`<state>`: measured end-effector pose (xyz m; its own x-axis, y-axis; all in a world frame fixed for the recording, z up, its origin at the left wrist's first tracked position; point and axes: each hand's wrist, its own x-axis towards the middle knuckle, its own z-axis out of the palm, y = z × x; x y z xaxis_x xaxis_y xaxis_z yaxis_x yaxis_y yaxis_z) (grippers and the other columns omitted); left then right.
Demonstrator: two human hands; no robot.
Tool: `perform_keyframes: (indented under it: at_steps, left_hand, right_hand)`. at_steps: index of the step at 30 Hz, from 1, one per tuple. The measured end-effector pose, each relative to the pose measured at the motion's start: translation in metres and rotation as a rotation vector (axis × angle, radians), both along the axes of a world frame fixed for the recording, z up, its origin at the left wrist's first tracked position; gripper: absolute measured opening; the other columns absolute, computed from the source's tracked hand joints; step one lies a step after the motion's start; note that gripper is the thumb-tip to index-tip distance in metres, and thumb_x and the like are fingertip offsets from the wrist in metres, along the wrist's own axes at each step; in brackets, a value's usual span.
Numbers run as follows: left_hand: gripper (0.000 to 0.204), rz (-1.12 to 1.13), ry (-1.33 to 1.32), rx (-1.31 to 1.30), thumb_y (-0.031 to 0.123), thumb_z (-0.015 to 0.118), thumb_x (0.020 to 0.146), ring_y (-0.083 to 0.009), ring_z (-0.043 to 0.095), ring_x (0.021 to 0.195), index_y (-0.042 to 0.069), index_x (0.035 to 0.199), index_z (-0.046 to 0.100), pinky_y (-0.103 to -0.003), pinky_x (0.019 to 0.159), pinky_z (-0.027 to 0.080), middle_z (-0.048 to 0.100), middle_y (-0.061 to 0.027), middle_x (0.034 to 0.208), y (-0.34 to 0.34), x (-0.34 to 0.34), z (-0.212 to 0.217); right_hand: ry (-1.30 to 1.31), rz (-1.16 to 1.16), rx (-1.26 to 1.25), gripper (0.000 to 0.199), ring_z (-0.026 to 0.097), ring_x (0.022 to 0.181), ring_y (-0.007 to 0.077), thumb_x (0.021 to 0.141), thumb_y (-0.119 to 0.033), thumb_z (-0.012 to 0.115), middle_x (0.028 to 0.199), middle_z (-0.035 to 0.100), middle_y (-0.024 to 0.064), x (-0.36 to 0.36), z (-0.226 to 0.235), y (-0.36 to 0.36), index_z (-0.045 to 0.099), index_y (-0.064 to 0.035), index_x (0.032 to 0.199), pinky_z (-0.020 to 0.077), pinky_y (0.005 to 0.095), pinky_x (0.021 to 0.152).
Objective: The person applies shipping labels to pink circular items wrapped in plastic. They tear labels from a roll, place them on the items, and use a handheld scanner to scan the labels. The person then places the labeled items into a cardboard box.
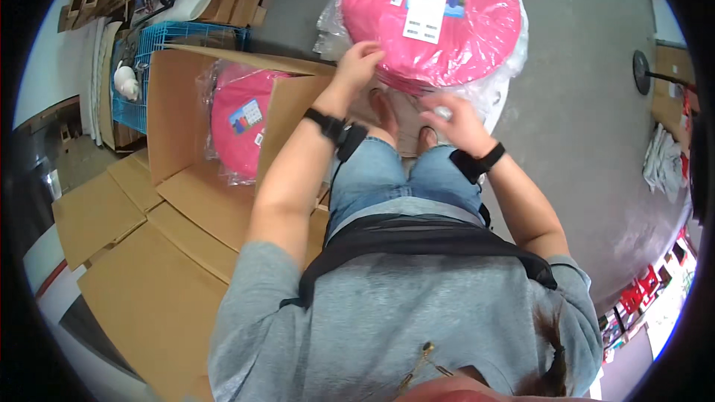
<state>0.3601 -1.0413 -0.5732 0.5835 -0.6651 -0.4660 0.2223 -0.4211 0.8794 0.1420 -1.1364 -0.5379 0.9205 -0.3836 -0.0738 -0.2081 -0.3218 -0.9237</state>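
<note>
A stack of round, flat pink packages point(477, 37) in clear plastic lies in front of me, with a white labelled strip of paper point(426, 11) on the top one. At the stack's near left edge is my left hand point(359, 71), its fingers drawn together against the plastic; whether it pinches anything is hidden. My right hand point(460, 125) hovers by the near edge, fingers curled around a small whitish thing point(443, 112) too blurred to name. Both wrists wear black straps.
Left of me an open cardboard box point(190, 138) contains another pink round package point(237, 123), its flaps point(149, 290) spread outward. Behind it stands a blue wire cage point(130, 113) with a white animal-shaped thing point(126, 80). A black round-based stand point(640, 72) is at right on the grey floor point(577, 141).
</note>
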Motion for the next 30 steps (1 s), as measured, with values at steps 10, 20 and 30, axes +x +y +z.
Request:
perform_keyframes:
  at_steps: [10, 20, 30]
  left_hand:
    - [0.024, -0.086, -0.296, -0.033, 0.010, 0.060, 0.077, -0.0155, 0.055, 0.091, -0.001, 0.098, 0.058, -0.028, 0.078, 0.044, 0.060, -0.0111, 0.097, -0.071, 0.054, -0.021]
    - [0.020, -0.732, -1.187, -0.311, 0.005, 0.056, 0.069, -0.0293, 0.051, 0.095, 0.005, 0.089, 0.060, -0.040, 0.080, 0.042, 0.056, -0.0115, 0.094, -0.089, 0.058, -0.001]
    - [0.035, -0.215, 0.653, -0.239, 0.001, 0.054, 0.082, -0.0175, 0.050, 0.094, 0.003, 0.115, 0.042, -0.032, 0.081, 0.043, 0.051, -0.0085, 0.102, -0.161, 0.006, 0.011]
  right_hand:
    - [0.098, -0.149, 0.972, 0.052, 0.058, 0.075, 0.0140, 0.062, -0.011, 0.078, 0.084, 0.057, 0.0083, 0.136, 0.006, 0.054, 0.046, -0.0009, 0.102, 0.0480, 0.0268, 0.067]
    - [0.226, -0.320, 1.164, 0.043, 0.059, 0.071, 0.0150, 0.065, -0.002, 0.074, 0.083, 0.057, 0.0080, 0.144, 0.023, 0.029, 0.046, 0.0013, 0.098, 0.0506, 0.0264, 0.061]
    - [0.081, -0.536, 0.446, 0.058, 0.059, 0.077, 0.0229, 0.055, -0.029, 0.081, 0.083, 0.060, 0.0158, 0.084, 0.047, -0.012, 0.051, 0.0013, 0.094, 0.0481, 0.0327, 0.067]
